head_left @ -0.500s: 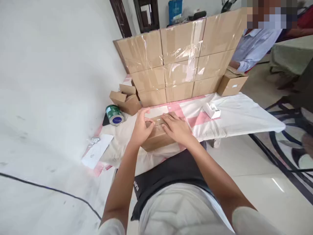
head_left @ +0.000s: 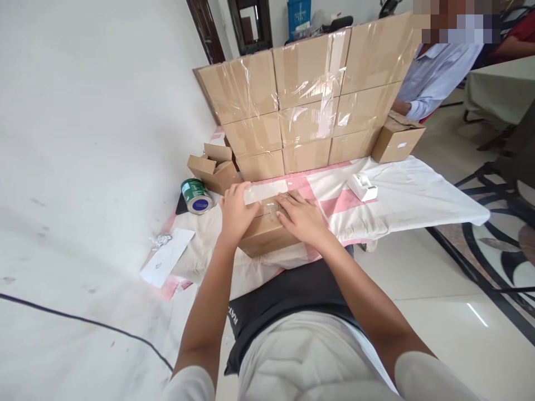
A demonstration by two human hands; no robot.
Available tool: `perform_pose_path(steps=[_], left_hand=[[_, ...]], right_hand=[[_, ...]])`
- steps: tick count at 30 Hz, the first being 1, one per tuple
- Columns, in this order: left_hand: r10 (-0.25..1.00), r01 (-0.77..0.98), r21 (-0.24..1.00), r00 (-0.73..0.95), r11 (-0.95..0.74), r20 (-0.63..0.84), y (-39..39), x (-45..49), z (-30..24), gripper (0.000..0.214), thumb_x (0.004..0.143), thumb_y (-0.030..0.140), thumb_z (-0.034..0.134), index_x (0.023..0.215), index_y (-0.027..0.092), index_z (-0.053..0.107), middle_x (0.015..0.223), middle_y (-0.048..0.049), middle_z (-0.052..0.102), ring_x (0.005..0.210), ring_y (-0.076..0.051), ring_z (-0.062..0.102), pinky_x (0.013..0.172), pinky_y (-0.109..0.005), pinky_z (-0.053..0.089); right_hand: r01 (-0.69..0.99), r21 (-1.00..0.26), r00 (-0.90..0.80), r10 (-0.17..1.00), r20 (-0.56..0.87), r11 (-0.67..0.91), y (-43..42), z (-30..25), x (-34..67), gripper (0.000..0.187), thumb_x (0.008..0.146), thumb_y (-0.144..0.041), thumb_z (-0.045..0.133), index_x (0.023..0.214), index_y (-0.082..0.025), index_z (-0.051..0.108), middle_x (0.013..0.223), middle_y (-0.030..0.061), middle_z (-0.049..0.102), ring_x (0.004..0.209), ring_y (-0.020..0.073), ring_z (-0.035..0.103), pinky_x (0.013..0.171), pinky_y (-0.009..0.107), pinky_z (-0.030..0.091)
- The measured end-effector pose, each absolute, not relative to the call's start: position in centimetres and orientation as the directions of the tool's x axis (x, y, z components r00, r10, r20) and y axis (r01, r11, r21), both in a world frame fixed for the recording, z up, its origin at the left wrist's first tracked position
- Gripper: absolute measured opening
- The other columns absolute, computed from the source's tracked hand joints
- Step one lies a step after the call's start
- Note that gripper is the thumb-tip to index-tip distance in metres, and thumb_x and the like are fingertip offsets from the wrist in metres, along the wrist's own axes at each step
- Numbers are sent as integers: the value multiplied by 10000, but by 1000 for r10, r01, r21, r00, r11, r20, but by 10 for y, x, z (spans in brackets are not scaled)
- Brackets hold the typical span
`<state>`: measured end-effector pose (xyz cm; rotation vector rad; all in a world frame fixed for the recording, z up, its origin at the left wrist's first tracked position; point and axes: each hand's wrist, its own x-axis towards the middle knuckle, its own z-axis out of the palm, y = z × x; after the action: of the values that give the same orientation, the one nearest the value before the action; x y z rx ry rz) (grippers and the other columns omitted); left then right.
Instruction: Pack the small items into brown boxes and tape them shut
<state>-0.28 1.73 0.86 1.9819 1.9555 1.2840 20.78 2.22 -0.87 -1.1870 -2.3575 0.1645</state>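
Observation:
In front of me on the cloth-covered table lies a closed cardboard box, its top seam covered by shiny clear tape. My left hand grips the box's left end, its thumb over the top edge and its fingers on the far side. Across the right part of the lid my right hand lies flat, with its fingers stretched out. A white tape dispenser stands to the right, apart from both hands.
Taped cartons form a wall behind. Left of the box are an open carton, a green can and a white sheet. Another box stands at the table's right end, near a person in a pale blue shirt.
My left hand has gone from a pinch above the taped seam to a hold on the box's left end. My right hand stays on the lid.

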Motion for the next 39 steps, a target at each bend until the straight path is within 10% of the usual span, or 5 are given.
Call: perform_pose_path(steps=[8, 15, 23, 35, 39], left_hand=[[948, 461, 849, -48, -258, 314, 4, -8, 9, 281, 786, 416, 742, 974, 210, 709, 921, -45, 747, 878, -214, 708, 822, -343, 555], [975, 633, 750, 38, -194, 220, 2, 0, 6, 226, 793, 318, 734, 1008, 256, 704, 963, -3, 740, 840, -204, 659, 888, -384, 501], [977, 857, 515, -113, 4, 182, 4, 4, 3, 272, 860, 425, 707, 1081, 277, 650, 1338, -86, 635, 1337, -367, 465, 1111, -562, 304], [908, 620, 752, -151, -221, 391, 11, -9, 2, 232, 965, 448, 515, 1052, 245, 585, 1056, -59, 766, 1049, -215, 721, 977, -366, 502], [922, 390, 879, -152, -274, 355, 4, -12, 9, 296, 858, 466, 705, 1024, 238, 616, 881, -33, 772, 901, -220, 748, 843, -337, 539]], right_hand=[[721, -317, -497, 779, 383, 616, 23, -11, 207, 495, 1067, -343, 434, 1511, -153, 544, 1573, 121, 561, 1503, 290, 414, 1110, 493, 454], [712, -320, -497, 771, 398, 625, 22, -11, 208, 496, 1060, -342, 436, 1501, -147, 556, 1555, 122, 580, 1495, 287, 423, 1114, 492, 454], [719, -337, -485, 787, 382, 607, 25, -11, 207, 501, 1056, -350, 445, 1505, -153, 549, 1550, 125, 584, 1497, 285, 421, 1090, 488, 469], [730, -321, -479, 787, 390, 603, 25, -14, 206, 492, 1068, -366, 421, 1499, -168, 549, 1566, 114, 571, 1500, 291, 409, 1098, 500, 453], [729, -321, -480, 785, 391, 605, 25, -13, 207, 492, 1067, -365, 417, 1498, -172, 552, 1566, 112, 570, 1501, 293, 405, 1106, 506, 447]])
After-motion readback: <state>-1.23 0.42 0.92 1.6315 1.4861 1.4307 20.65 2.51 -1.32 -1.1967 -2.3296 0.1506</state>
